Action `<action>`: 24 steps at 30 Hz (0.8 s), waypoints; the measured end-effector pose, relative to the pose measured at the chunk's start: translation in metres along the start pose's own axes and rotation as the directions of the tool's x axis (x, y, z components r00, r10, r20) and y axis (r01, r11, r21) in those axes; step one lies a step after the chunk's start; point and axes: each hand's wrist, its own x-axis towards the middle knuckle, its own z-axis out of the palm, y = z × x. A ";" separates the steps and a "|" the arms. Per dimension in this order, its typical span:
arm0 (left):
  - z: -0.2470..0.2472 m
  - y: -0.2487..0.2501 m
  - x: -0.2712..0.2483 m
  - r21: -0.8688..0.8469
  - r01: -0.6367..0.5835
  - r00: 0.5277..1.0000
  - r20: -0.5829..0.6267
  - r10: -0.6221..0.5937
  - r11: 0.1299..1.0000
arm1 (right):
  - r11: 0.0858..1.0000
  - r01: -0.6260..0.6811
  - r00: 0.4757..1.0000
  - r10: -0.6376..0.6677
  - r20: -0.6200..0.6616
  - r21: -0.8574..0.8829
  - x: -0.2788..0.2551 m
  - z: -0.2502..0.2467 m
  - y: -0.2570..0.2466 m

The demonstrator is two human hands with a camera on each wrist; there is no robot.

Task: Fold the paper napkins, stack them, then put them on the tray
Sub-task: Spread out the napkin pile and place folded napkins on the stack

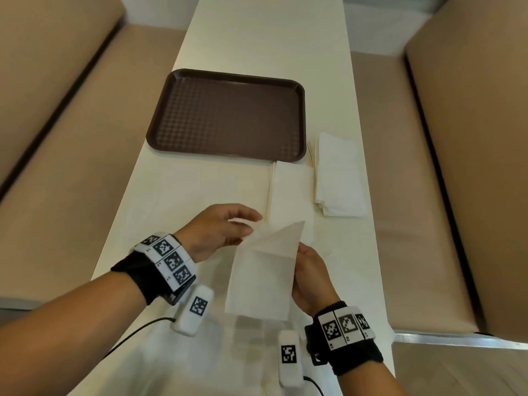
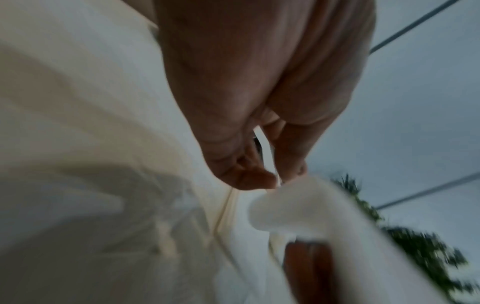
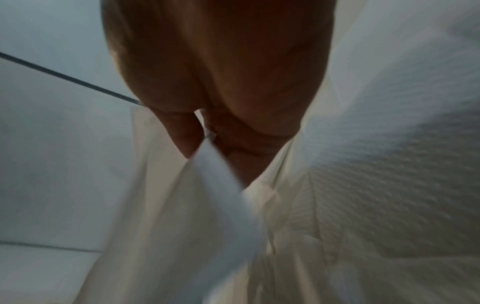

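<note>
Napkin (image 1: pixel 264 270) pinched by left hand (image 1: pixel 220 227) and right hand (image 1: pixel 313 277); only head view shows tray (image 1: pixel 228 115).

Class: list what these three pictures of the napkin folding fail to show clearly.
1. Head view: the sheet count in the folded napkin pile is too small to tell.
2. Left wrist view: motion blur smears the held napkin under the left hand.
3. Right wrist view: the right hand and napkin hide the tray.
</note>
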 end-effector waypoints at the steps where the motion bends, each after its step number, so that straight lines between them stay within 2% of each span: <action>1: 0.002 0.006 0.008 -0.022 0.016 0.999 -0.028 -0.017 1.000 | 1.000 0.011 1.000 -0.010 -0.018 0.017 0.001 -0.004 -0.001; 2: 0.003 0.011 0.016 -0.031 0.047 0.998 -0.028 -0.048 0.998 | 1.000 0.021 0.999 -0.020 -0.028 0.018 0.002 -0.008 -0.002; 4: 0.004 0.018 0.025 -0.012 0.148 0.988 0.049 -0.147 0.989 | 0.999 0.036 0.999 -0.036 -0.024 -0.008 0.003 -0.018 -0.005; 7: 0.007 0.020 0.028 0.005 0.288 0.934 0.221 -0.282 0.958 | 0.999 0.044 0.999 -0.044 0.001 -0.008 0.001 -0.030 -0.015; 9: 0.011 0.018 0.028 -0.016 0.324 0.904 0.302 -0.304 0.946 | 0.999 0.039 0.999 -0.039 0.015 0.000 0.002 -0.035 -0.021; 10: 0.013 0.017 0.029 -0.036 0.316 0.906 0.309 -0.290 0.948 | 0.999 0.034 0.999 -0.034 0.010 -0.002 0.003 -0.036 -0.022; 14: 0.018 0.019 0.047 -0.063 0.129 0.984 0.135 -0.120 0.990 | 0.997 0.009 0.999 -0.006 -0.043 0.076 0.013 -0.035 -0.022; 17: 0.019 0.028 0.065 -0.031 -0.012 1.000 0.004 0.012 0.999 | 0.980 -0.052 0.997 0.064 -0.053 0.194 0.020 -0.040 -0.021; 21: 0.017 0.038 0.093 0.070 -0.122 0.985 -0.113 0.129 0.990 | 0.995 -0.055 0.988 0.043 -0.147 -0.080 0.034 -0.048 -0.017; 24: 0.014 0.042 0.114 0.196 -0.167 0.964 -0.175 0.202 0.966 | 0.983 -0.066 0.971 0.024 -0.239 -0.169 0.047 -0.048 -0.019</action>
